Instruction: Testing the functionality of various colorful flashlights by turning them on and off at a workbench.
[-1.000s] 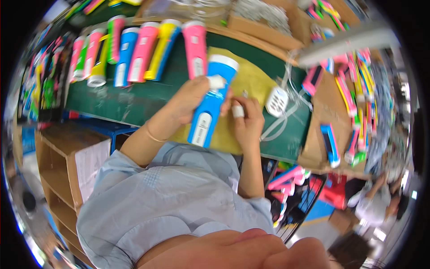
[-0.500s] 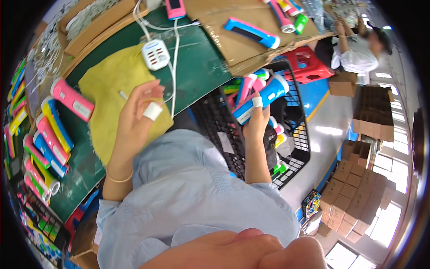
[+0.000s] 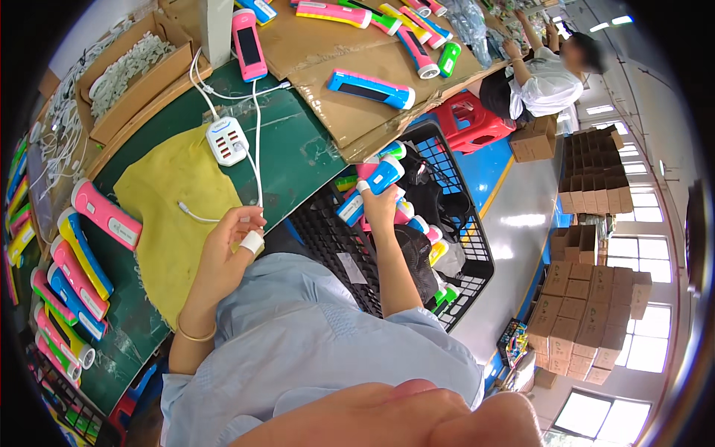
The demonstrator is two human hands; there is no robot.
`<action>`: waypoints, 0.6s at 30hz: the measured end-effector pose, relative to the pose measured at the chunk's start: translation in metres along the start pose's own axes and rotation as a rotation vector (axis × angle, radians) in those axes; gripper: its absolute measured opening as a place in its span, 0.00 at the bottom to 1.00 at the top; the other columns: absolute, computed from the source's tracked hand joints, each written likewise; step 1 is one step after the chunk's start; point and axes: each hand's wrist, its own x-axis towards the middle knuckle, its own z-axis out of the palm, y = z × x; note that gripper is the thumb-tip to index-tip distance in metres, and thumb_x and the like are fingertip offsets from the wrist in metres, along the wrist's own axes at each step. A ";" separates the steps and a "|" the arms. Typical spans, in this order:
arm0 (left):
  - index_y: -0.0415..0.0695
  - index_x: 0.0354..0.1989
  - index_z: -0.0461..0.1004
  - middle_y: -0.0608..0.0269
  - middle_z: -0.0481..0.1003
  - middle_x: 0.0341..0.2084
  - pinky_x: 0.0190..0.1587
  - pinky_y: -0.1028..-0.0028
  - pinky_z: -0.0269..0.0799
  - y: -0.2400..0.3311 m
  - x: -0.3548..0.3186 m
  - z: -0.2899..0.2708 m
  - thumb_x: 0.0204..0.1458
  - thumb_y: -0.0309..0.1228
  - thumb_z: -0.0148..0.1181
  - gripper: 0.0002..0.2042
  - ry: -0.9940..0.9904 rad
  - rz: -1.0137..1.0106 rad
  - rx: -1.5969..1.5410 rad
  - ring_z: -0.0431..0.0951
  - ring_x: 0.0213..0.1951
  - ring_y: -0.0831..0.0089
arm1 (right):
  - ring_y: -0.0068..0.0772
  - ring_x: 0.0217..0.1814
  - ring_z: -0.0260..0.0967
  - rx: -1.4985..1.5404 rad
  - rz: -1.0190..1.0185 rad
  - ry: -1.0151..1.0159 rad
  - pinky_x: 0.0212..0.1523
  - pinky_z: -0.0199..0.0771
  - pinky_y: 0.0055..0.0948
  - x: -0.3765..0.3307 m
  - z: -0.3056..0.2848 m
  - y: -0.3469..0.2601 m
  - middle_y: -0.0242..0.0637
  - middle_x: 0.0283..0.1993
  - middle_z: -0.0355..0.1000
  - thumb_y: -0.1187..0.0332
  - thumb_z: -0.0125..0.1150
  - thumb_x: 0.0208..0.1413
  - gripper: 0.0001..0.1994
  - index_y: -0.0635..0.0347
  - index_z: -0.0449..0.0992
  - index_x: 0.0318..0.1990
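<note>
My right hand, white tape round its thumb, is closed on a blue flashlight with a pale head. It holds the flashlight tilted over a black crate containing more flashlights and dark mesh-like items. My left hand, also taped at the thumb, hovers at the near edge of a yellow cloth. Its fingers are loosely curled, with the thumb apart. A white charging cable runs past these fingers, its plug end lying over the cloth; whether the fingers touch it is unclear.
A white charging hub sits on the green table, beside a pink flashlight. Several flashlights lie on cardboard and along the table's left side. A red stool, another person and stacked cartons are at right.
The view has shifted. My right hand has lowered the blue flashlight slightly toward the crate. My left hand has drawn back toward me, its fingers more curled.
</note>
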 end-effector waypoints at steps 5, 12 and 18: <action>0.39 0.46 0.65 0.62 0.69 0.35 0.43 0.77 0.65 -0.006 0.003 0.002 0.48 0.19 0.48 0.15 -0.006 0.004 -0.005 0.69 0.37 0.76 | 0.39 0.42 0.69 0.087 0.056 -0.317 0.41 0.70 0.32 -0.001 -0.013 -0.001 0.47 0.39 0.69 0.58 0.66 0.39 0.35 0.67 0.57 0.51; 0.38 0.46 0.64 0.61 0.69 0.35 0.43 0.79 0.64 -0.007 -0.004 0.001 0.49 0.19 0.46 0.14 -0.039 0.009 0.020 0.68 0.37 0.77 | 0.37 0.40 0.70 0.128 0.001 -0.323 0.41 0.69 0.33 -0.001 -0.023 0.017 0.45 0.38 0.70 0.59 0.65 0.40 0.31 0.65 0.61 0.50; 0.39 0.46 0.64 0.61 0.69 0.34 0.41 0.79 0.65 -0.014 -0.013 -0.002 0.49 0.18 0.47 0.15 0.017 0.015 -0.018 0.69 0.36 0.78 | 0.60 0.53 0.53 -0.030 -0.134 0.357 0.55 0.52 0.45 -0.010 -0.022 0.016 0.64 0.50 0.55 0.56 0.66 0.41 0.41 0.74 0.50 0.56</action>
